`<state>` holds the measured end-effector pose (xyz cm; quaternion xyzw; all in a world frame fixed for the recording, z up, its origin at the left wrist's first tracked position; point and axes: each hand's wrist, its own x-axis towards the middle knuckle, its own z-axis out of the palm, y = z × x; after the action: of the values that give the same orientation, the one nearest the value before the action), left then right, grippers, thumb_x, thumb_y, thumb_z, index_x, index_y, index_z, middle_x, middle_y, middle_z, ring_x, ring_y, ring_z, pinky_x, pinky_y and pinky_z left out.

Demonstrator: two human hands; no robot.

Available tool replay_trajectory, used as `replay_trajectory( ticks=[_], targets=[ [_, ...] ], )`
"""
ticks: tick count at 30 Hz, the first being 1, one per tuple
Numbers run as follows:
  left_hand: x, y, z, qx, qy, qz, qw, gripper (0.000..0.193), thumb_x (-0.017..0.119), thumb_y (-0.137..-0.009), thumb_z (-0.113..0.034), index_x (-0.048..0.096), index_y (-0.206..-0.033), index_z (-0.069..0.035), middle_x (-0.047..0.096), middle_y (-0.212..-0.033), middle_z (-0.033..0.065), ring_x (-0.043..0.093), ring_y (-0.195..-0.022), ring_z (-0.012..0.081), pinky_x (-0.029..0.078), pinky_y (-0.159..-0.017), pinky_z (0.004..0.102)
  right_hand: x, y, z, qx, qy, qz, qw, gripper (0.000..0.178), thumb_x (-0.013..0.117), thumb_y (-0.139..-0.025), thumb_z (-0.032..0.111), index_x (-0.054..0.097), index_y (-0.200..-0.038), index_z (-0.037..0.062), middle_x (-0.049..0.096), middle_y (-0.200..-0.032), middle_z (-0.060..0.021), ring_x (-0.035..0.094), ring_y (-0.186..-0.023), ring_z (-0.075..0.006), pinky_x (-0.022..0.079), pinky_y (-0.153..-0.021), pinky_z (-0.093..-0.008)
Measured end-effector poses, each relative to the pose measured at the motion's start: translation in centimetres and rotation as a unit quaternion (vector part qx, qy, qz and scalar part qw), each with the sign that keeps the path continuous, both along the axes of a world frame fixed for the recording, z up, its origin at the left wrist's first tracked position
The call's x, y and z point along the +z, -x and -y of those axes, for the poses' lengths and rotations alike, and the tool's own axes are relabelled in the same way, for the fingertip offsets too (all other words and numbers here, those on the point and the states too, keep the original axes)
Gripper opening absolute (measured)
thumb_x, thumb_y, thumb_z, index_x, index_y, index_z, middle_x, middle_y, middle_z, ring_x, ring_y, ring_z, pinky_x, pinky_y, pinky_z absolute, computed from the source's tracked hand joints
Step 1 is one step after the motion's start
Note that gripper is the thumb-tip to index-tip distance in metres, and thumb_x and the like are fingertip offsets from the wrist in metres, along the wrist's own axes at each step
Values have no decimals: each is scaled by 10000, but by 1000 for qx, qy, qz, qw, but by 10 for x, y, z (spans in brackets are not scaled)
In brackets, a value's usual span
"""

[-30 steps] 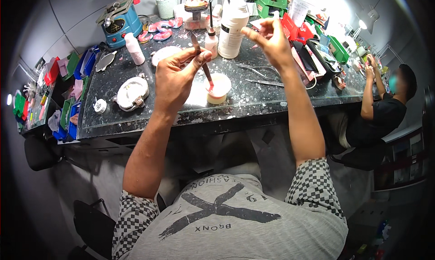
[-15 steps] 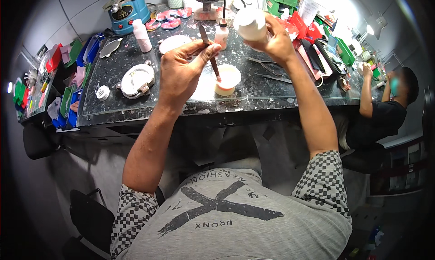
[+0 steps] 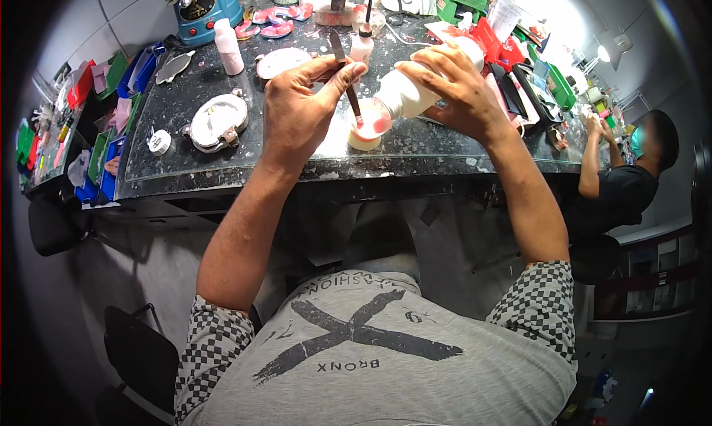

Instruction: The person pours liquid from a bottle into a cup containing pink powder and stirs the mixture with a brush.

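My left hand (image 3: 308,103) pinches a slim spatula (image 3: 351,98) with a dark brown handle, its flat end pointing up. The spatula's lower tip is inside a small pale cup (image 3: 363,142) near the table's front edge. Above the cup's right side, my right hand (image 3: 463,92) grips a white plastic bottle (image 3: 408,97), tipped with its mouth toward the cup. Pinkish material shows at the bottle's mouth and in the cup. Just behind the cup stands a small bottle (image 3: 362,49) of pink liquid with a dark thin stem.
Left of my hands are a round metal flask (image 3: 219,122) with white plaster, a small white lid (image 3: 159,142) and a pink-white bottle (image 3: 228,49). A blue machine (image 3: 208,18) stands at the back. A co-worker (image 3: 630,166) sits at the far right beside coloured bins.
My right hand has lowered the bottle and tipped it from above the table toward the cup. The left hand stays over the cup with the spatula.
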<state>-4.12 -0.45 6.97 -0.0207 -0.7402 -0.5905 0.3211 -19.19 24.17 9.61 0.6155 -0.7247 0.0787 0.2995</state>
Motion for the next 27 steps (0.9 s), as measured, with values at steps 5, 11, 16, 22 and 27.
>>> replay_trajectory(
  ticks=[5, 11, 16, 22, 27],
  targets=[
    [-7, 3, 3, 9, -6, -30, 1000, 258, 834, -986, -241, 849, -1149, -42, 849, -1011, 114, 792, -914, 133, 598, -816, 290, 12, -5, 8, 7, -30, 0, 1000, 898, 939, -694, 121, 613, -1518, 268, 647, -1408, -49, 588, -1371, -283, 398, -1260, -581],
    [-10, 2, 5, 17, -8, -32, 999, 262, 836, -987, -247, 849, -1150, -43, 849, -1001, 115, 795, -924, 141, 604, -807, 301, 23, -6, 11, -13, -87, -32, 996, 917, 932, -684, 118, 612, -1530, 269, 640, -1437, -43, 599, -1375, -286, 429, -1254, -508],
    [-11, 0, 7, 12, -15, -36, 999, 272, 839, -985, -263, 850, -1152, -48, 848, -990, 115, 794, -915, 142, 605, -804, 304, 30, -8, 13, 2, -103, -34, 994, 938, 900, -668, 57, 610, -1535, 265, 645, -1437, -49, 603, -1370, -287, 422, -1266, -509],
    [-11, 0, 6, 15, -14, -32, 999, 276, 842, -983, -272, 851, -1140, -46, 848, -988, 117, 797, -911, 145, 602, -808, 300, 32, -6, 16, 5, -117, -36, 992, 933, 876, -668, 23, 615, -1534, 253, 647, -1436, -55, 586, -1388, -290, 400, -1283, -513],
    [-11, -2, 6, 25, -9, -33, 999, 276, 840, -984, -269, 850, -1134, -38, 848, -990, 118, 799, -917, 148, 604, -811, 303, 36, -5, 21, 9, -137, -37, 990, 897, 908, -741, 47, 584, -1536, 306, 634, -1442, -48, 559, -1426, -303, 394, -1291, -525]
  ],
)
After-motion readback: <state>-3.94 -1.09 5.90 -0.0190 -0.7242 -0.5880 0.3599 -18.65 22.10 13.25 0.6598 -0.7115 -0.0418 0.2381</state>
